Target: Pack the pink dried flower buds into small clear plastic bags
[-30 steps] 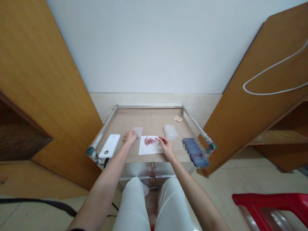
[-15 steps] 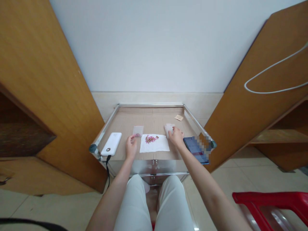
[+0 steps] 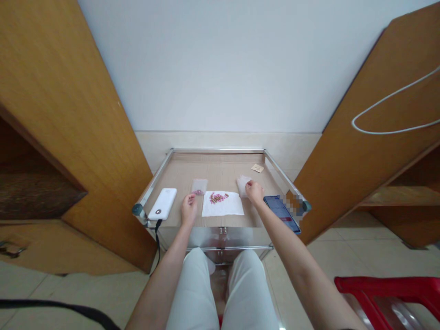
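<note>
A white paper sheet (image 3: pixel 223 209) lies in the middle of the table top, bearing a loose heap of small pink and brownish pieces (image 3: pixel 217 198) too small to name. Left of it is a small clear plastic bag (image 3: pixel 200 185) with similar pieces near its lower edge. My left hand (image 3: pixel 189 209) rests just below that bag, fingers loosely bent and apart, holding nothing I can see. To the right of the sheet is a stack of clear plastic bags (image 3: pixel 243 184). My right hand (image 3: pixel 254 191) pinches at the stack's right side; its fingertips are partly hidden.
A white power bank (image 3: pixel 162 203) with a black cable lies at the left. On the right lies a phone (image 3: pixel 282 212), and a small tan paper (image 3: pixel 257 168) sits further back. A metal rail (image 3: pixel 220 150) edges the table; a red stool (image 3: pixel 388 293) stands lower right.
My left hand has drawn back slightly from the filled bag, which stays on the table. My right hand's fingers have closed together at the bag stack. The whole view has shifted slightly.
</note>
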### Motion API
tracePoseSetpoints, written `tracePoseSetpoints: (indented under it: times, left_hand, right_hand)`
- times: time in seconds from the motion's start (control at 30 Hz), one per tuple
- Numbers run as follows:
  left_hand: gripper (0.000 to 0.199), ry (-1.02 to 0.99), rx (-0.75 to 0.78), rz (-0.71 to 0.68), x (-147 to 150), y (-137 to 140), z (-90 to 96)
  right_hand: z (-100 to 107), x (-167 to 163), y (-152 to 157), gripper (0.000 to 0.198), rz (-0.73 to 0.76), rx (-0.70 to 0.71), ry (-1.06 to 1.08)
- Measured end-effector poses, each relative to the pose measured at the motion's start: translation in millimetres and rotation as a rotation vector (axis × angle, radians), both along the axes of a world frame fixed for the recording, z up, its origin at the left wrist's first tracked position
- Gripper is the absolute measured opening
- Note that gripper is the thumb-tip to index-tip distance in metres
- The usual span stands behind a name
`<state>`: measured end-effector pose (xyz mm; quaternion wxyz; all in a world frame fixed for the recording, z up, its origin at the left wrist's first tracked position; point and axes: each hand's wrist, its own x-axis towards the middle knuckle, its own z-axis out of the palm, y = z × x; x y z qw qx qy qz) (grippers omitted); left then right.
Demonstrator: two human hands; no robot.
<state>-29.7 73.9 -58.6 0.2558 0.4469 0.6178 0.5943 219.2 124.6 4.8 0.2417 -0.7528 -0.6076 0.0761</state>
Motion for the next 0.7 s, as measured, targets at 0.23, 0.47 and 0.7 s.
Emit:
tracePoseSetpoints:
  times: [0.23,0.47,0.7]
  left_hand:
    - [0.014,0.007,-0.002,0.003,-0.6,-0.5,0.3]
    - [0.012,0.019,0.022,0.007,2.6,-5.5,3.9]
    - [0.015,-0.048,0.041,-0.059,2.3,-8.1,3.0]
  right_hand:
    - [11.6,11.2,3.3,0.030,-0.069,0.490,0.251]
    - [34.0,-17.3,-17.7,0.039,-0.029,0.717,0.916]
    - [11.4,-59.1,-50.6,0.030,0.017,0.545,1.456]
